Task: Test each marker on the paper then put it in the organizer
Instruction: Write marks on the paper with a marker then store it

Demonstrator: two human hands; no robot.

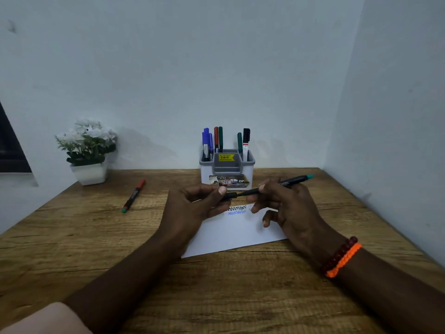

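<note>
Both hands hold one black marker [292, 182] with a teal end above the white paper [237, 233]. My right hand [286, 208] grips its barrel. Between thumb and fingers, my left hand [192, 208] pinches the black cap [230, 195] at the marker's left end. Black and blue zigzag test lines [237, 210] show on the paper's far edge. Behind the hands stands the grey-and-white organizer [227, 169] with several markers upright in it. A red-capped black marker [133, 195] lies on the desk to the left.
A white pot of white flowers [88, 150] stands at the back left of the wooden desk [216, 297]. Walls close the desk at the back and on the right. A dark window edge [9, 150] shows at far left.
</note>
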